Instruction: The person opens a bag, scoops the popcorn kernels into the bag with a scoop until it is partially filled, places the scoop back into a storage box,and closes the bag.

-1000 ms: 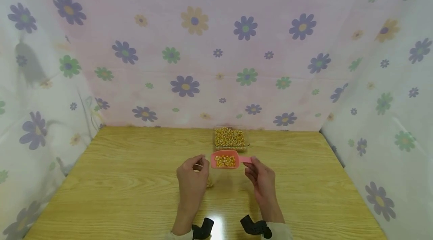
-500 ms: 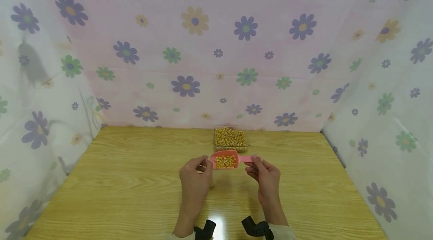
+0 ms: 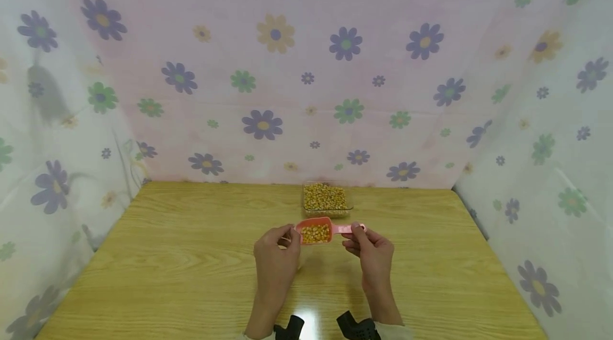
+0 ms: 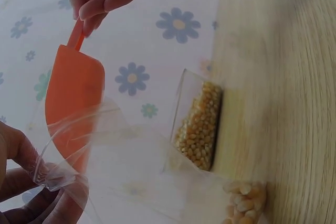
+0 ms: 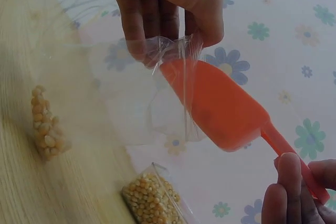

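Head view: we've got the right hand (image 3: pixel 374 257) pinching the handle end of the scoop (image 3: pixel 311 221), which sits crosswise in front of us, long axis running left to right, with corn kernels (image 3: pixel 315 233) in it. The left hand (image 3: pixel 278 249) is right at the tip, fingers bent, so it's the nearer hand to the business end. The glass container (image 3: pixel 349 207) stands on the table (image 3: pixel 167 255), just beyond the scoop.

Left wrist view: that left hand is pinching the clear bag (image 4: pixel 142 166) by its mouth. Film crosses in front of the scoop's tip, so we'd say the tip is inside. More kernels lie down in the bag's bottom.

Right wrist view: same story from the other side, film over the tip again. Tip-to-mouth looks like the relation that counts to us. The right hand has thumb and fingers round the handle; we can't judge the tilt exactly.
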Action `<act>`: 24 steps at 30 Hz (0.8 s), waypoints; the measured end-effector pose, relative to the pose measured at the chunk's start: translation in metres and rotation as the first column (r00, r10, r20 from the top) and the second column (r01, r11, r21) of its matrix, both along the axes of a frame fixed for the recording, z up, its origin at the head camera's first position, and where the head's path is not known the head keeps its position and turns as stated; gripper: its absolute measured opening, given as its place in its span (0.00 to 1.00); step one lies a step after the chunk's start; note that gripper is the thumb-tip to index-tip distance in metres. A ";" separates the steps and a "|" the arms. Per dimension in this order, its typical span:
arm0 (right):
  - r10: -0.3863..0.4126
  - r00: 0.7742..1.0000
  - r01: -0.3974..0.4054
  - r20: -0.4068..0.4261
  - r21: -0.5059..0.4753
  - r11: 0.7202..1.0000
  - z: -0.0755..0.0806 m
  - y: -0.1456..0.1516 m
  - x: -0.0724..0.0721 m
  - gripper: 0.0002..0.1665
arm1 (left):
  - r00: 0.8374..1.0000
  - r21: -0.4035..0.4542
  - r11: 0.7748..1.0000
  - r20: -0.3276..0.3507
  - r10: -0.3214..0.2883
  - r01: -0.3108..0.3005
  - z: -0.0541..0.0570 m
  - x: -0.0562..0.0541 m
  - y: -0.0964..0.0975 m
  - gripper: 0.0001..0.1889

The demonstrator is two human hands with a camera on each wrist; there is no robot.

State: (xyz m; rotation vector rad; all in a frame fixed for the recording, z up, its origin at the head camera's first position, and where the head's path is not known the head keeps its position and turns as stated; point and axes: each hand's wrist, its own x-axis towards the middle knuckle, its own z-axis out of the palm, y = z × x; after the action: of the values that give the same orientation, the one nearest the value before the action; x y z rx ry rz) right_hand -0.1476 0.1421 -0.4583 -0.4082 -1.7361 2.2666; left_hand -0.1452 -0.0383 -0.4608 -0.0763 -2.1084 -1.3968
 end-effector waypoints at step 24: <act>0.064 0.995 -0.039 -0.080 0.278 0.960 0.023 -0.010 -0.009 0.15 | 1.000 -0.015 1.000 0.011 0.026 -0.026 -0.004 -0.004 0.000 0.05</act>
State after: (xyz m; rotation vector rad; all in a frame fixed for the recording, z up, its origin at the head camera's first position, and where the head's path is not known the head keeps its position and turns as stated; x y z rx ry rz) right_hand -0.1566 0.1319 -0.4353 -0.2036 -1.9994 1.9994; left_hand -0.1492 -0.0379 -0.4650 -0.0465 -2.1214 -1.3700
